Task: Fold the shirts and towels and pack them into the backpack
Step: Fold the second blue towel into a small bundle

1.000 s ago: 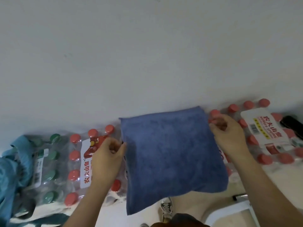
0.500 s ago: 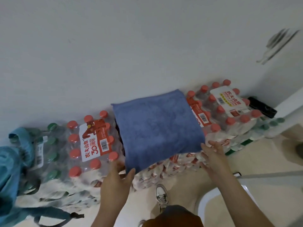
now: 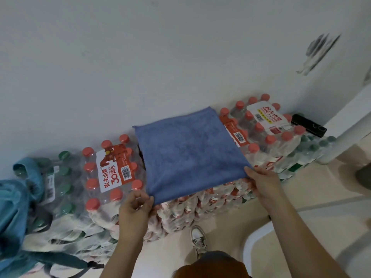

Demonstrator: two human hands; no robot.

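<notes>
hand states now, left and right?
Left hand: pinches the near left corner of the blue towel.
Right hand: pinches its near right corner.

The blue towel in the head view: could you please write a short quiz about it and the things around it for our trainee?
1. True or false: the blue towel lies spread flat on top of the bottle packs.
2. Where do the left hand and right hand hold the towel? A) at its two near corners B) at its two far corners C) in its middle
3. Fill in: the teal backpack lies at the far ___ side of the view.
Key: 1 true; 2 A; 3 left.
</notes>
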